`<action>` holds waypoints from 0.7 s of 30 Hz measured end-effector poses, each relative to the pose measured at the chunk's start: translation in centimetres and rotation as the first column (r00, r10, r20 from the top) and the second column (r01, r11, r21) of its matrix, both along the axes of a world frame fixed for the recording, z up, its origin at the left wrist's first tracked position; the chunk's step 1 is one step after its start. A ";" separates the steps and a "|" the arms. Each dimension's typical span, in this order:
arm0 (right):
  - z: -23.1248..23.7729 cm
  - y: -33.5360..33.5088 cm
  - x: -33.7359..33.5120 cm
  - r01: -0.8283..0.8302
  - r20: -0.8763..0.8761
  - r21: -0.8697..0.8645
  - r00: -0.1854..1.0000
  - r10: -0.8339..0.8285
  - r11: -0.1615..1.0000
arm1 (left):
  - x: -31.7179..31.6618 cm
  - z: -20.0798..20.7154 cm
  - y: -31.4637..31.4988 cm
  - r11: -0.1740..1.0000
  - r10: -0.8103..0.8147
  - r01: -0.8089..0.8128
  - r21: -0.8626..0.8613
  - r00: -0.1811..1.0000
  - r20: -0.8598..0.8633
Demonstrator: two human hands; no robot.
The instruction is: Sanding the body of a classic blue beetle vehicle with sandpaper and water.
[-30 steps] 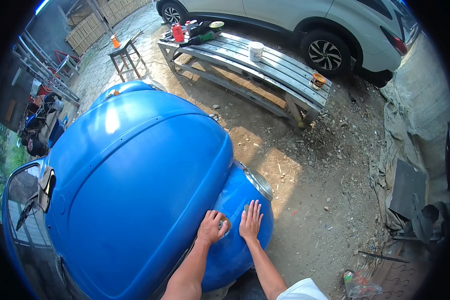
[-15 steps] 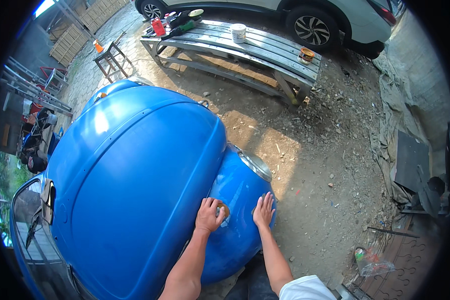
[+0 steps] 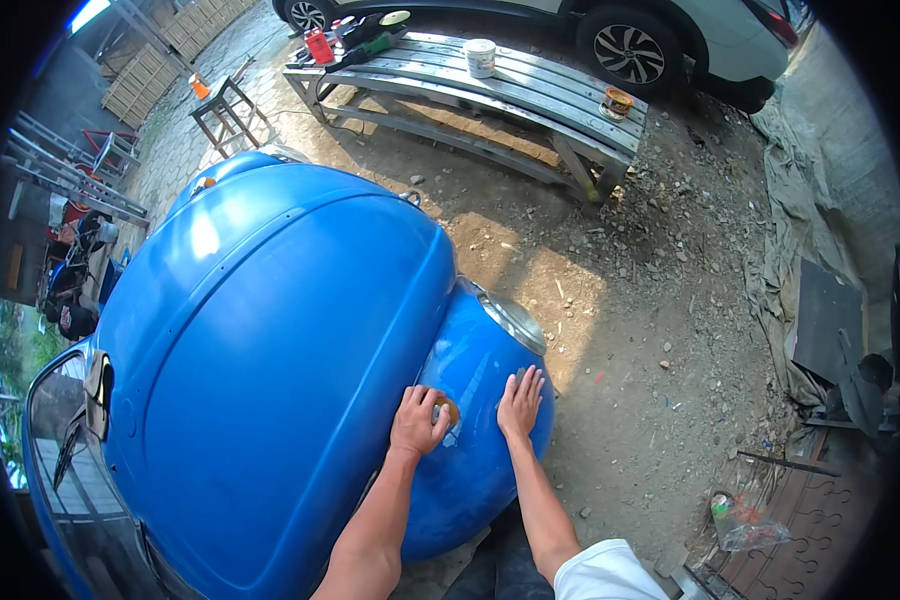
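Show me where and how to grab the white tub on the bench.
I'd grip the white tub around its rounded wall, coming from the side facing the blue car. It stands upright, and nothing on the bench blocks that side.

A white short-sleeved top (image 3: 610, 574) and dark trousers (image 3: 488, 564) are worn, while the left hand (image 3: 419, 420) and the right hand (image 3: 519, 404) are bare.

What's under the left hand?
The left hand partly covers a rounded amber-brown piece at the blue fender. Only its right edge shows; the rest, and the surface beneath the palm, is hidden.
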State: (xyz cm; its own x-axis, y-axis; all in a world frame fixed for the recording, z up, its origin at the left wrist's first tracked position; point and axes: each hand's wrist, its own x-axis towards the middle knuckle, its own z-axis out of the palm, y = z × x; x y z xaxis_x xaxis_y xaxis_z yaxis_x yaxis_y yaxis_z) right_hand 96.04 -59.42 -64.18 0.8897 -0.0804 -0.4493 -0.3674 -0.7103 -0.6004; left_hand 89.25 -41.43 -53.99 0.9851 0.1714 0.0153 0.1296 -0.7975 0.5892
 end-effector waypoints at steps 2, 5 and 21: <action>1.0 -0.1 -3.2 -0.112 0.029 -0.010 0.993 0.113 0.994 | -0.4 -0.2 0.4 1.000 0.010 -0.010 0.013 1.000 -0.006; 1.3 -0.5 -3.0 -0.191 0.001 -0.038 0.982 0.191 0.981 | -0.5 -0.7 0.5 1.000 0.021 -0.021 0.006 1.000 0.005; 1.0 5.6 9.3 -0.547 0.148 -0.217 0.800 0.581 0.808 | 0.1 -0.6 -0.7 0.994 0.101 -0.098 -0.049 0.993 0.053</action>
